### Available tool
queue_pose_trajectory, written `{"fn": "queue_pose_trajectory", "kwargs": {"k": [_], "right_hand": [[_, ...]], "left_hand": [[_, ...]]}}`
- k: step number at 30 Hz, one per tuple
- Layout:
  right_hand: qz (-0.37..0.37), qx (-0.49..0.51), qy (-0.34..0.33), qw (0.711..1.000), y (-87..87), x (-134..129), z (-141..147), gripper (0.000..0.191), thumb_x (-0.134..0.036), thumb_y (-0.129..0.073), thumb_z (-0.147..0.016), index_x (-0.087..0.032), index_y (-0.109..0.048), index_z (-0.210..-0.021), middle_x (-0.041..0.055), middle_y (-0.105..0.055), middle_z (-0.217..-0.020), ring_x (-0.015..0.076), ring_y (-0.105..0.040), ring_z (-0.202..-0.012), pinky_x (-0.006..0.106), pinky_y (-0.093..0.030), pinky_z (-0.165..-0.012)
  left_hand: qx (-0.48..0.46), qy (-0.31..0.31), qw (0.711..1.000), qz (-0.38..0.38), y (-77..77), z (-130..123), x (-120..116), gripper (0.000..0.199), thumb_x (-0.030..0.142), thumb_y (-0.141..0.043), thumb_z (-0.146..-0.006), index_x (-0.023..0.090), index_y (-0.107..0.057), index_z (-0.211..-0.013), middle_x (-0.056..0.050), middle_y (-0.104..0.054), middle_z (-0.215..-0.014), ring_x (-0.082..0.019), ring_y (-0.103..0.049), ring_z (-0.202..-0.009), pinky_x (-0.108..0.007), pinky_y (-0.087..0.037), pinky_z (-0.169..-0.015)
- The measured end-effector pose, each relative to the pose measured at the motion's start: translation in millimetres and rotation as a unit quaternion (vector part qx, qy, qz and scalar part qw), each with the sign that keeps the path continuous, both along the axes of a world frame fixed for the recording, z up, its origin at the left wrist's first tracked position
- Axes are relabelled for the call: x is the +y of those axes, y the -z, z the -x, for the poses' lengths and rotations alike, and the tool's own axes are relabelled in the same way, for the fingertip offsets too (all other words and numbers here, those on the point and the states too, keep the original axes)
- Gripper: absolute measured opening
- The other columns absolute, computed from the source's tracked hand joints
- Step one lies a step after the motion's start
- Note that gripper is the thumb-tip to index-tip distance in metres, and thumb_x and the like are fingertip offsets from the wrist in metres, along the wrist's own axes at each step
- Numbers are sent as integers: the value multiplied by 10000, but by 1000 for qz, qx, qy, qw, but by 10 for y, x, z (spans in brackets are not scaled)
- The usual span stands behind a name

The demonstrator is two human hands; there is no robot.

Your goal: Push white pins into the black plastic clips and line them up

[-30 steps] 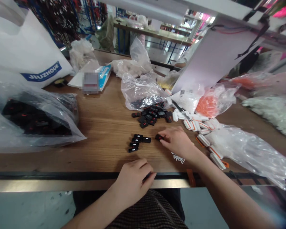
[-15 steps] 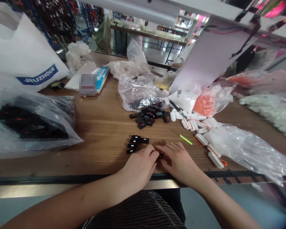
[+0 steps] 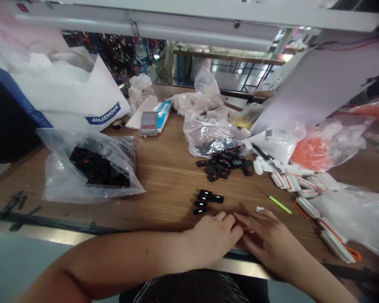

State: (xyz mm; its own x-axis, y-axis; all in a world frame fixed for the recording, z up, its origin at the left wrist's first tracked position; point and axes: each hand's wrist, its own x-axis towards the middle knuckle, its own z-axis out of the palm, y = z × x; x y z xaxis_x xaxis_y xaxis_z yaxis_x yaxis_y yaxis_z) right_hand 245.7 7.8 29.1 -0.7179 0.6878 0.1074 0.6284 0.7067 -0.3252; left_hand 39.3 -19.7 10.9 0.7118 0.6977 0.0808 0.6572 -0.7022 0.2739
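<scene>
I'm resting my left hand and right hand palms down at the near edge of the wooden surface, bottom center of the frame, fingers loosely spread, fingertips almost meeting. I can't tell if they're holding anything small; nothing shows between them. Just above them, a short cluster of black rectangular pieces with red marks is lying near my left hand. A bigger loose pile of black pieces is sitting farther up, at the foot of a clear plastic bag. Left of center, another clear bag of black pieces is lying. To the right, a green-handled needle and white plastic parts with orange strips are lying below a bag of orange pieces.
</scene>
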Motion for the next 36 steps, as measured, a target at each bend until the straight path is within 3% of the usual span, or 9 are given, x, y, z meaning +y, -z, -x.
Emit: {"fn": "queue_pose_trajectory", "kwargs": {"k": [3, 6, 9, 13, 17, 23, 29, 36], "right_hand": [[34, -1, 2, 999, -110, 160, -42, 324, -254, -609, -870, -229, -690, -1183, 67, -778, -997, 229, -730, -852, 392, -551, -797], [45, 21, 48, 998, -186, 377, 35, 260, -338, -589, -917, -259, -725, -1124, 49, -778, -1019, 233, -729, -884, 373, -571, -767], [51, 86, 74, 992, -138, 515, 192, 224, -344, -546, -960, -255, -737, -1037, 48, -764, -1008, 223, -709, -925, 358, -560, -800], [4, 171, 115, 978, 3, 522, 286, 204, -305, -538, -970, -217, -718, -1007, 69, -722, -932, 214, -680, -873, 360, -535, -790], [63, 181, 79, 978, 63, 486, 281, 183, -285, -598, -932, -223, -702, -1069, 66, -695, -1011, 204, -660, -940, 346, -535, -836], [79, 140, 76, 984, 184, 490, 406, 394, -290, -695, -853, -235, -642, -1240, 68, -683, -1101, 215, -650, -961, 381, -534, -876], [45, 134, 32, 989, 238, 545, 467, 183, -259, -673, -881, -211, -706, -1054, 52, -700, -904, 214, -628, -855, 391, -500, -813], [-3, 123, 57, 991, 293, 591, 447, 71, -232, -676, -886, -216, -698, -952, 31, -693, -856, 203, -631, -821, 378, -450, -804]], "left_hand": [[-2, 7, 1000, -4, -6, 21, -8, 220, 164, -497, -991, 130, -553, -1200, -79, -630, -1093, -253, -603, -973, -350, -550, -656], [-10, 13, 1000, -10, 12, 23, -15, 167, 169, -529, -970, 151, -576, -1129, -67, -633, -1070, -251, -604, -963, -344, -534, -637], [-36, 20, 999, -12, 53, 14, -20, 101, 221, -553, -960, 167, -595, -1034, -55, -641, -1028, -237, -616, -924, -341, -522, -639], [-64, 45, 997, -12, 86, 3, -19, 131, 280, -546, -968, 182, -601, -1034, -46, -655, -1012, -211, -634, -871, -331, -513, -653], [-62, 56, 996, -3, 80, 4, -2, 141, 306, -539, -975, 191, -613, -1008, -36, -660, -1005, -203, -640, -868, -322, -506, -630], [-81, 70, 994, -14, 108, -8, 12, 135, 286, -556, -966, 172, -628, -967, -38, -668, -968, -195, -641, -885, -334, -517, -689], [-82, 66, 994, -25, 127, -17, -4, 142, 288, -535, -979, 175, -620, -959, -39, -658, -948, -198, -635, -886, -321, -496, -662], [-77, 36, 996, -22, 104, -2, -4, 113, 273, -551, -965, 183, -613, -997, -30, -655, -980, -198, -644, -878, -319, -490, -627]]}}
